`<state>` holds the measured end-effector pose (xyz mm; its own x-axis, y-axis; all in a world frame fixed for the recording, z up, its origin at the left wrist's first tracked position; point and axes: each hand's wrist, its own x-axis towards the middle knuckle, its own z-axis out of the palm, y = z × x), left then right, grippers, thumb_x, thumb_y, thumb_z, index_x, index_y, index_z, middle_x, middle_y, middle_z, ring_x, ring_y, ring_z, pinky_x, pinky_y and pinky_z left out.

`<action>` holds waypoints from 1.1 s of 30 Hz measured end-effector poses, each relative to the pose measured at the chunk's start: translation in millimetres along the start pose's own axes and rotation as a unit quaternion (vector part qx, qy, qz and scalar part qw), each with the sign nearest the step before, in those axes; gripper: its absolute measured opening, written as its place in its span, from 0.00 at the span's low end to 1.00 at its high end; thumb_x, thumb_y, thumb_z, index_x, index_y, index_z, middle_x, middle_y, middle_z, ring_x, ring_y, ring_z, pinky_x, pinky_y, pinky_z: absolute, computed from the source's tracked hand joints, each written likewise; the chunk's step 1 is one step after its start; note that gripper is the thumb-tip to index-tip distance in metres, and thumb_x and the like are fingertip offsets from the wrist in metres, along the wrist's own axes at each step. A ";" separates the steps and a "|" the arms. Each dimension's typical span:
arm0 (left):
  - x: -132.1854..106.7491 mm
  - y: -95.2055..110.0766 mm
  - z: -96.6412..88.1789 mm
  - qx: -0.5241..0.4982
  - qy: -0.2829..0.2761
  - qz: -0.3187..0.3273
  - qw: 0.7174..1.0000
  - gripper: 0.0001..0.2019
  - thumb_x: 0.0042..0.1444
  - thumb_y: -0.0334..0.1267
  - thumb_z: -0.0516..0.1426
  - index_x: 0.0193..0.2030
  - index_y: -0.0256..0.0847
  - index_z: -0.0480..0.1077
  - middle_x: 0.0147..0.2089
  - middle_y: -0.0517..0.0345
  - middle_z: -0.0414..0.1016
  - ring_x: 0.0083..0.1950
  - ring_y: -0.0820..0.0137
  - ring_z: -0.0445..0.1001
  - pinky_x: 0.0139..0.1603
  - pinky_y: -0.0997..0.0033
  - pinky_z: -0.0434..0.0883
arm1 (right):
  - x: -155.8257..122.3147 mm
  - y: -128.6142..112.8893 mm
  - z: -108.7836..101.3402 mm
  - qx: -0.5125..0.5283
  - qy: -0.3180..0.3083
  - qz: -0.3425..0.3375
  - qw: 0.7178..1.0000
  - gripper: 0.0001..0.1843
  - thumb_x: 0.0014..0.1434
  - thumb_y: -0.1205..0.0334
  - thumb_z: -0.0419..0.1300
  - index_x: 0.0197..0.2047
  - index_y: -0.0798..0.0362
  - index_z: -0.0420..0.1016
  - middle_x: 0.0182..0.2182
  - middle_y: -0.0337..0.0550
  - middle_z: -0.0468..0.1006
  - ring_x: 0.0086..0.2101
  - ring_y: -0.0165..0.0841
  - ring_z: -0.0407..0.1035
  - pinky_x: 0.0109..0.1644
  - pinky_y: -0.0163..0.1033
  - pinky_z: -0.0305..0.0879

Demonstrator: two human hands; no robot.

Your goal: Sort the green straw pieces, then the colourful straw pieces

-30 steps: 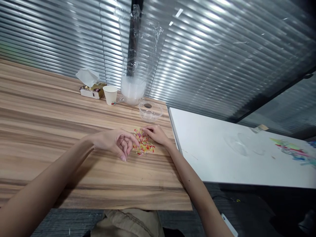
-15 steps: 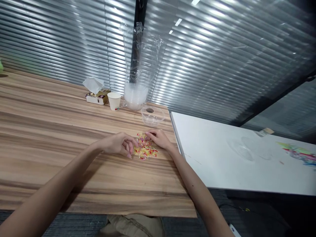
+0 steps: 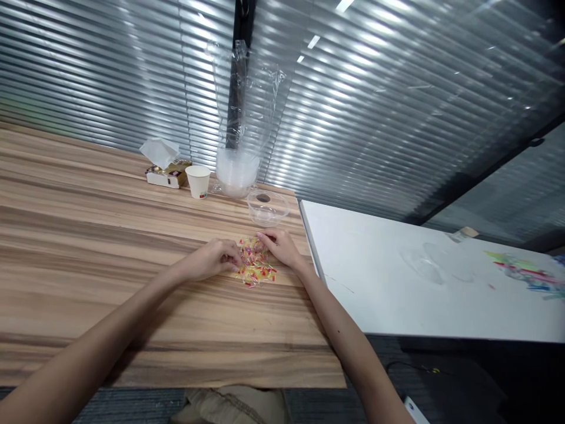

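A loose pile of small, short coloured pieces (image 3: 256, 272), mostly red, yellow and clear, lies on the wooden table. They look like cut bits of plastic straw. At the pile's left edge is my left hand (image 3: 216, 258), its fingers curled in and the tips pressed together. Whatever they pinch is too small to make out. On the far right side, my right hand (image 3: 281, 247) rests low with its fingers stretched over the pile's edge. Its fingertips touch the pieces, and I see nothing gripped in it. A clear plastic bowl (image 3: 267, 219) stands just beyond this hand.
At the back of the wooden table (image 3: 110, 235) are a tissue box (image 3: 165, 175), a paper cup (image 3: 198, 184) and stacked clear bowls in a plastic bag (image 3: 237, 174). A white table (image 3: 375, 282) adjoins on the right, with clear lids (image 3: 424, 263) and coloured strips (image 3: 529, 274).
My left hand's fingers have curled in and closed at the pile's edge. My right hand has stayed at the far right side. The whole view has shifted slightly.
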<state>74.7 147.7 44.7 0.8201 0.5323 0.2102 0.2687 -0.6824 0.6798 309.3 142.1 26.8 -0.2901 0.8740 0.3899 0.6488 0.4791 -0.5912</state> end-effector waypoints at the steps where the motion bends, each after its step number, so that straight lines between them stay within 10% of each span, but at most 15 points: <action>1: 0.2 0.2 1.5 0.004 -0.003 0.004 1.000 0.06 0.56 0.28 0.58 0.34 0.39 0.78 0.38 0.53 0.80 0.40 0.69 0.76 0.43 0.75 0.68 | -0.1 0.7 0.5 -0.003 0.006 -0.001 1.000 0.17 0.66 0.58 0.53 0.32 0.54 0.78 0.29 0.42 0.79 0.31 0.33 0.69 0.37 0.35 0.60; 33: -8.4 -14.9 10.0 0.073 -0.027 0.024 0.997 0.10 0.56 0.21 0.50 0.33 0.37 0.68 0.37 0.55 0.71 0.38 0.69 0.69 0.42 0.73 0.64 | 0.1 -4.6 -1.0 -0.025 0.029 -0.027 0.999 0.13 0.66 0.63 0.54 0.35 0.54 0.80 0.32 0.43 0.81 0.32 0.32 0.71 0.39 0.35 0.63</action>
<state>68.9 148.3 25.7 0.8583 0.4727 0.1996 0.2958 -0.7738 0.5602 307.1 139.9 30.3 -0.2863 0.8397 0.4614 0.6673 0.5203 -0.5329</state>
